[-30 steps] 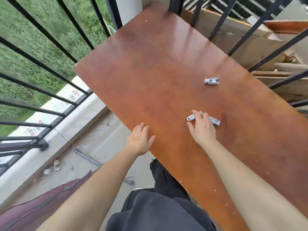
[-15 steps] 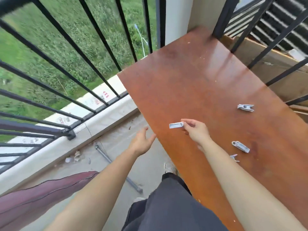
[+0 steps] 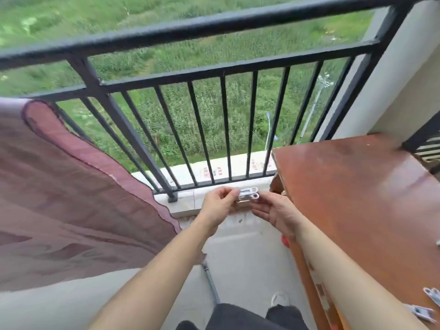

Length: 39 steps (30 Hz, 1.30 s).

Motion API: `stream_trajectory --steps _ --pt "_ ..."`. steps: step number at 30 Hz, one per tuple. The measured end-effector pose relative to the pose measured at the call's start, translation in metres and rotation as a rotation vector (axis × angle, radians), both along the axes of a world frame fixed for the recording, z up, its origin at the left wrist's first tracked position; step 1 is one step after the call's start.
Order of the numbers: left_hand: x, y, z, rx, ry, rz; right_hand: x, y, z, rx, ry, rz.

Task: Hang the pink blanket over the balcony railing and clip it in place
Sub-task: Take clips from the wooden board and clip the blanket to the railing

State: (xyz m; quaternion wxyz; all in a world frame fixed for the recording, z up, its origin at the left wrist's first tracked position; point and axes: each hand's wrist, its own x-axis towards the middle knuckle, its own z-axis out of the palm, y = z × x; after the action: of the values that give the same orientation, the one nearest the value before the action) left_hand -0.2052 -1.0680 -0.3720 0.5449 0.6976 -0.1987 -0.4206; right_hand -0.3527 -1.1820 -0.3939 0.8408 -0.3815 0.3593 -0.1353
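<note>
The pink blanket (image 3: 66, 198) hangs over the black balcony railing (image 3: 181, 32) at the left, its lower edge reaching toward the floor. A white clip (image 3: 248, 194) is held in front of me, low by the railing's foot. My left hand (image 3: 217, 207) pinches its left end with closed fingers. My right hand (image 3: 276, 213) lies under its right end, palm up, fingers touching it. Both hands are to the right of the blanket, apart from it.
A brown wooden table (image 3: 357, 198) stands at the right against the railing and a pale wall. More white clips (image 3: 422, 313) lie at its near right edge. A metal pipe (image 3: 212, 284) lies on the concrete floor. My dark trousers and a shoe show below.
My right hand lifted a clip off the table and carried it left. My left hand came up and took its other end. My view swung left, showing the railing and blanket.
</note>
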Motion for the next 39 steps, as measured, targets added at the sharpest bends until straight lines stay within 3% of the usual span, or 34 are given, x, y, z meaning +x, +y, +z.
stream_trajectory --steps 8,12,16,19,21,23,26,29,34,39 --pt "0.043 0.090 -0.003 -0.003 -0.173 0.026 0.044 0.071 -0.002 -0.120 0.079 0.277" --pt "0.048 0.106 0.009 0.071 -0.385 -0.062 0.056 0.075 -0.001 -0.223 0.155 0.460" --pt "0.066 0.103 0.056 0.223 -0.958 -0.402 0.067 0.060 0.006 -0.287 0.171 0.547" --pt "0.073 0.089 0.098 0.370 -1.290 -0.603 0.078 0.051 0.011 -0.386 0.177 0.541" --pt "0.075 0.078 0.117 0.629 -1.563 -0.765 0.084 0.048 0.014 -0.442 0.148 0.556" --pt "0.075 0.069 0.136 0.964 -1.708 -0.913 0.089 0.045 0.018 -0.498 0.116 0.585" --pt "0.074 0.056 0.159 1.382 -1.625 -0.987 0.096 0.041 0.027 -0.621 0.032 0.632" --pt "0.072 0.048 0.181 1.654 -1.442 -1.005 0.106 0.037 0.038 -0.790 0.006 0.610" --pt "0.072 0.061 0.207 1.531 -1.453 -0.848 0.124 0.043 0.062 -0.903 -0.130 0.514" --pt "0.075 0.070 0.236 1.653 -1.509 -0.702 0.126 0.055 0.084 -0.926 -0.242 0.462"
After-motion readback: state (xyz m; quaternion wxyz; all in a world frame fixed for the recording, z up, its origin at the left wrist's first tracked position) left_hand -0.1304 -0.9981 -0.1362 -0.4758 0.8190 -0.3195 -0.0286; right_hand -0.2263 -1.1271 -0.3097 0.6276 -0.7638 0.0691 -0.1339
